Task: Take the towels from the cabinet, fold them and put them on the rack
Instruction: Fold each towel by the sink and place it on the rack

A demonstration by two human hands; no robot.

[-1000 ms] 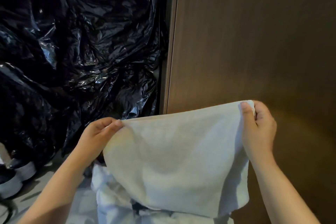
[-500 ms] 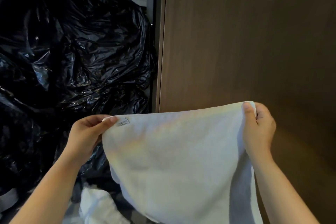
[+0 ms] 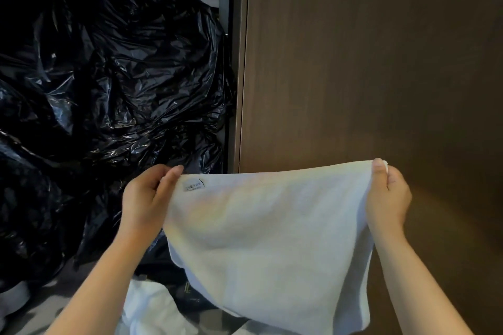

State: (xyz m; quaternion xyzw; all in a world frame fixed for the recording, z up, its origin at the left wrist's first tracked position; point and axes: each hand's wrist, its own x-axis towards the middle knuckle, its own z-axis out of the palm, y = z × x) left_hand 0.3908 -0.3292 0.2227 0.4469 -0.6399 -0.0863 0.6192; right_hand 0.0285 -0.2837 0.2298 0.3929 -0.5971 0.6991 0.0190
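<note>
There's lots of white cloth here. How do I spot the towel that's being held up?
Look at the big brown wooden panel beside the shiny black bags. Low in front of it, a white towel hangs stretched between the left hand and right hand. Unlike the crumpled white cloth below, it is held up and has a small label near one top corner.

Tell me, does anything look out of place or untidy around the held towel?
Yes: below the towel, white cloth lies crumpled, beside the black plastic bags. The towel itself looks undamaged, pinched by left hand and right hand.
</note>
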